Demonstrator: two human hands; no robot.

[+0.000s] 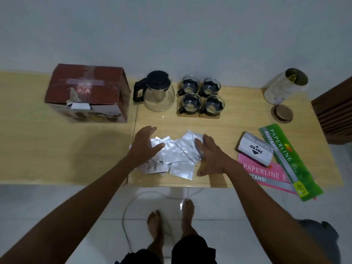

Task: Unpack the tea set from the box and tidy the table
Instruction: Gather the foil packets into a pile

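Both hands were down over the sachets [176, 155] at the middle of the frame, and that was where the action sat. Left hand [145, 144] hovered or rested on the pile's left end, fingers spread and gripping nothing that showed. Right hand [210, 155] lay flat on the pile's right end, palm down, fingers splayed, also gripping nothing. The silver heap ran left to right between them, its long axis across the frame, so each hand bracketed 1 end and neither had to reach. That looked set for a sweep inward, gathering the pile toward its middle.

Above the pile, the teapot [159, 92] stood upright, with 4 cups [201, 97] in a square block just to its right, on coasters. The box [87, 93] sat at upper left, closed side up, well apart from the hands. So the tea set looked unpacked; tidying was what remained.

At right, the tin [284, 85] stood open with its lid [282, 113] just below it, and the right hand was the nearer one to them.
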